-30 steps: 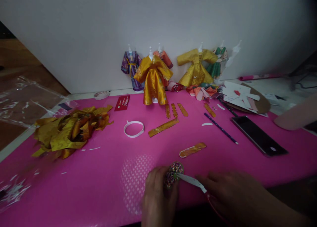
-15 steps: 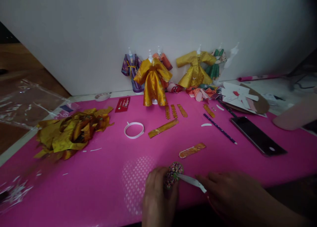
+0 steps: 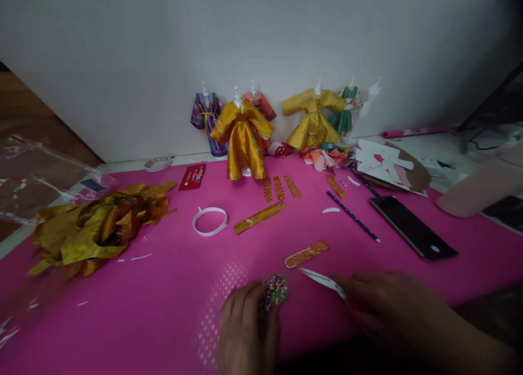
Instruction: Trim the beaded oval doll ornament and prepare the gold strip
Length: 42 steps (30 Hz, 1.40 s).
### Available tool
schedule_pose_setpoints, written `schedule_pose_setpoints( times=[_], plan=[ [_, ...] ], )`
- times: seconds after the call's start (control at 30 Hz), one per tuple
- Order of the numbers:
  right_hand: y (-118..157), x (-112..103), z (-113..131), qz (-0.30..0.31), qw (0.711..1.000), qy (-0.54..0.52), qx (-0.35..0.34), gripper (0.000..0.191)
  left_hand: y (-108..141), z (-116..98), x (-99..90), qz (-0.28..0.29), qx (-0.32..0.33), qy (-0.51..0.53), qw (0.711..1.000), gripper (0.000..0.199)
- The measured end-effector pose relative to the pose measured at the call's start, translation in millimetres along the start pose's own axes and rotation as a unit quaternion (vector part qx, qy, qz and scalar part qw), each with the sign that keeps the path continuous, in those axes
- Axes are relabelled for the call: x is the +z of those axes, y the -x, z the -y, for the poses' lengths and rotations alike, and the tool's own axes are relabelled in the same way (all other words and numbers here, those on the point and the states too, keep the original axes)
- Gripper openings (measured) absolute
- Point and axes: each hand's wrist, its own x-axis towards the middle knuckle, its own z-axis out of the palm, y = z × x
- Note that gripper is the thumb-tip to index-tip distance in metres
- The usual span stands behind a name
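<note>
My left hand (image 3: 247,320) grips a small round dish of multicoloured beads (image 3: 278,290) by its left side, near the table's front edge; a green patch shows among the beads. To the right, my right hand (image 3: 379,304) is closed around a pair of scissors (image 3: 324,279), whose pale blades point left and look shut. Their tip is apart from the dish. Just beyond the tip lies a gold fabric strip (image 3: 307,254) with a pale edge along one side. My right fingers partly hide the red handles.
Behind stand several doll-sized robes, one a gold robe (image 3: 245,140). Gold fabric scraps (image 3: 102,228) heap at left. A white ring (image 3: 210,234), a longer gold strip (image 3: 259,218), a dark pencil (image 3: 353,217) and a phone (image 3: 414,228) lie on the pink table (image 3: 155,309).
The scissors' tip has come away from the beads, and a gap now shows between them. The dish's beaded face now shows a larger green patch. The whole view has shifted slightly.
</note>
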Motion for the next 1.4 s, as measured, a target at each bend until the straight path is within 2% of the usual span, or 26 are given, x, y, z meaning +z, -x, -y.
schedule_pose_setpoints(
  times=[0.17,0.3,0.4,0.6,0.7,0.77,0.93,1.4],
  plan=[
    [-6.3,-1.3,-6.4,0.005,1.000,-0.007,0.006,0.025,-2.6,2.8,-7.6,0.041,0.007,-0.096,0.995,0.029],
    [-9.7,1.3,-10.3,0.001,1.000,-0.019,-0.001,0.033,-4.7,5.4,-14.6,0.046,-0.029,-0.109,0.993,0.026],
    [-10.5,6.3,-13.1,0.003,1.000,-0.015,-0.005,0.032,-5.8,8.1,-16.6,0.028,-0.057,-0.121,0.991,0.025],
    [-11.9,7.6,-13.3,0.012,1.000,-0.027,-0.009,0.037,-12.8,-2.8,-8.1,-0.057,-0.024,-0.103,0.993,0.023],
    [-13.5,4.2,-12.7,0.005,0.999,-0.030,-0.015,0.039,-18.5,-15.4,0.8,-0.028,0.085,-0.093,0.992,0.023],
    [-14.3,3.1,-13.1,-0.004,0.999,-0.032,-0.025,0.037,-21.6,-24.1,7.5,-0.005,0.119,-0.102,0.988,0.024],
    [-14.9,6.1,-14.7,-0.026,0.999,-0.030,-0.034,0.036,-24.2,-39.6,21.5,0.010,0.068,-0.094,0.993,0.025],
    [-17.0,3.6,-15.4,0.001,0.998,-0.040,-0.038,0.037,-21.7,-41.0,25.5,0.076,0.061,-0.127,0.987,0.033]
  ],
)
